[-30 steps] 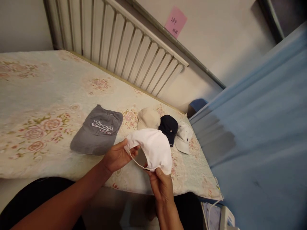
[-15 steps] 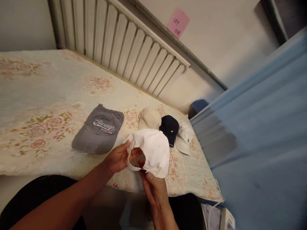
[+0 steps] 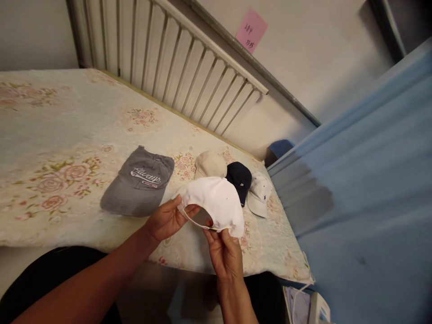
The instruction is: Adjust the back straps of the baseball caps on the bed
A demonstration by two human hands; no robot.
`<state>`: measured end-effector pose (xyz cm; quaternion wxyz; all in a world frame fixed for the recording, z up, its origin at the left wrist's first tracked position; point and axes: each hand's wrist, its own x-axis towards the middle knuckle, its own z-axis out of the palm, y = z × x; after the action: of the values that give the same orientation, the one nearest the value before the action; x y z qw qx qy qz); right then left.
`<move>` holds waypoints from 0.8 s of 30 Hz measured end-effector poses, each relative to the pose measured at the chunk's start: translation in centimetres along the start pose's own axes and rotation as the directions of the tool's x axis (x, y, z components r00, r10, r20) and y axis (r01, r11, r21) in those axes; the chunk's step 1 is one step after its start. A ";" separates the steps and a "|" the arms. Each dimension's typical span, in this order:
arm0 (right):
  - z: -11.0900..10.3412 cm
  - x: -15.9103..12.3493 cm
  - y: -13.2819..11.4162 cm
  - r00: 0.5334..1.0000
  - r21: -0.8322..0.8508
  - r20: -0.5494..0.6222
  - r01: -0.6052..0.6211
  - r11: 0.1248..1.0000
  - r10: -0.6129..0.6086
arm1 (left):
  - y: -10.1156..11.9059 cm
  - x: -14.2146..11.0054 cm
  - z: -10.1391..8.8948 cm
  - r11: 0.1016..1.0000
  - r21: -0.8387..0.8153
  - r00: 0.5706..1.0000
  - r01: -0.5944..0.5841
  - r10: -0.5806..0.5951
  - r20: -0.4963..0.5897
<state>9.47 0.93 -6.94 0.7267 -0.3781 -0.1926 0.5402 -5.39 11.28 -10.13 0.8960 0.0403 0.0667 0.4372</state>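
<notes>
A white baseball cap [image 3: 219, 198] is held up above the bed's front edge, its back opening and strap turned toward me. My left hand [image 3: 167, 219] pinches the cap's left rim beside the opening. At the lower right rim, near the strap's dark buckle, my right hand [image 3: 224, 252] grips with thumb and fingers. To the left lies a grey cap [image 3: 138, 184] with white "Always" lettering. Behind the white cap sit a beige cap [image 3: 209, 164], partly covered by it, a navy cap [image 3: 240, 176] and an off-white cap [image 3: 259, 193] with a small dark logo.
The caps rest on a bed with a floral sheet [image 3: 84, 117]. A metal bed rail [image 3: 182, 63] runs along the wall, below a pink note [image 3: 251, 30]. On the right hangs a blue curtain [image 3: 364, 180]. A white device with a cable [image 3: 319, 308] stands at the lower right.
The white cap has tilted and shifted slightly up and right, its back opening now looking wider. My right hand has risen with it along the rim. The other caps have not moved.
</notes>
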 end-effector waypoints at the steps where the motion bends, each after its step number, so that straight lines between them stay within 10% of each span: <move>1: 0.2 0.0 0.0 1.000 -0.007 0.016 0.002 1.000 -0.002 | 0.0 0.1 -0.2 1.000 0.008 1.000 -0.002 0.001 0.015; 12: 1.2 0.1 -0.1 0.997 -0.086 -0.045 -0.062 0.994 0.058 | -1.0 -0.1 -0.2 0.940 0.330 0.897 -0.087 -0.070 0.437; 24: 2.5 -0.5 -0.5 0.998 -0.095 -0.061 -0.032 0.995 0.026 | -4.6 -1.5 1.4 0.676 0.692 0.967 -0.252 0.144 0.212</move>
<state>7.91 1.26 -4.88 0.7051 -0.4315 -0.1909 0.5294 -2.48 7.24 -9.21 0.7595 0.4217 0.1633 0.4676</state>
